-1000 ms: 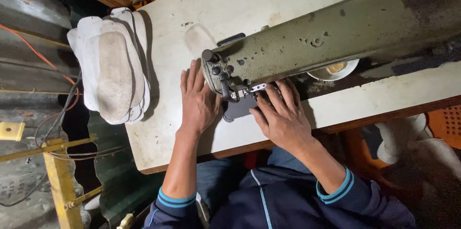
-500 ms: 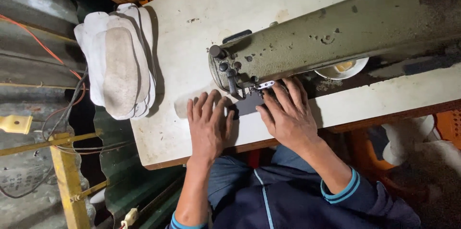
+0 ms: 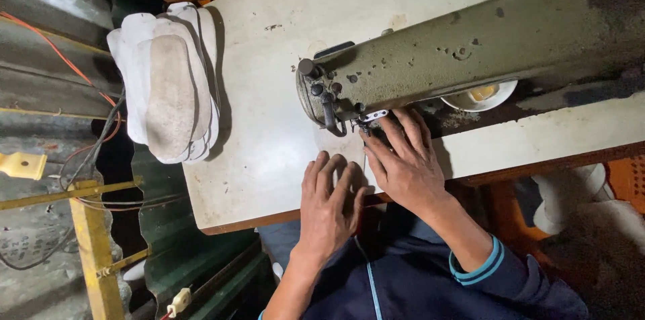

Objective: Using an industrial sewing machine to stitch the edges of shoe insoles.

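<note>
Both hands lay flat, fingers spread, on the table (image 3: 269,152). Left hand (image 3: 330,207) sat near the edge. Right hand (image 3: 402,162) sat under the sewing machine (image 3: 470,51) head.

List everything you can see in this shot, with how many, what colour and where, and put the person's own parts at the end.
sewing machine: one, worn olive green, lying across the upper right of the table.
table: one, off-white top with a brown edge, centre.
insole-shaped pieces: a stack, count unclear, white and grey, at the table's left edge.
small dish: one, white, partly hidden under the machine arm.
orange wire: one, far left.
yellow frame: one, lower left.
sleeve cuff: one showing, dark blue with light blue stripes, right forearm.
left hand: flat on the table below the needle end.
right hand: fingers spread under the needle end.
</note>
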